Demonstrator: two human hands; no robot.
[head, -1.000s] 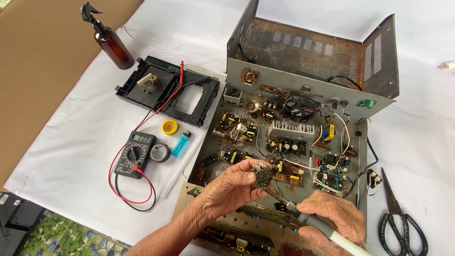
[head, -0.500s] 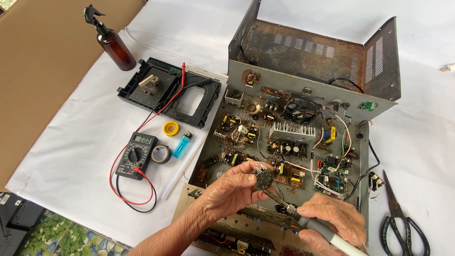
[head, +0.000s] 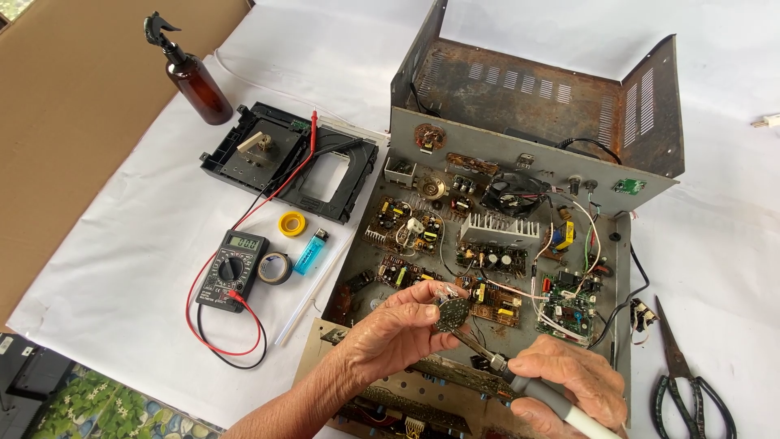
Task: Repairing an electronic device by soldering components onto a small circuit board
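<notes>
An opened metal chassis (head: 520,154) packed with circuit boards (head: 487,276) fills the white-covered table (head: 146,325). Well off beyond the left hand's fingers lie a multimeter (head: 231,270) with red and black leads, two tape rolls (head: 292,223), a blue lighter (head: 310,251), a black plastic frame (head: 288,159) and a brown spray bottle (head: 195,81); scissors (head: 686,382) lie beyond the right hand. The left hand (head: 398,329) pinches a small round perforated board (head: 452,314) between its fingertips. The right hand (head: 569,382) is closed around a soldering iron (head: 528,390), its tip touching the board's lower edge.
</notes>
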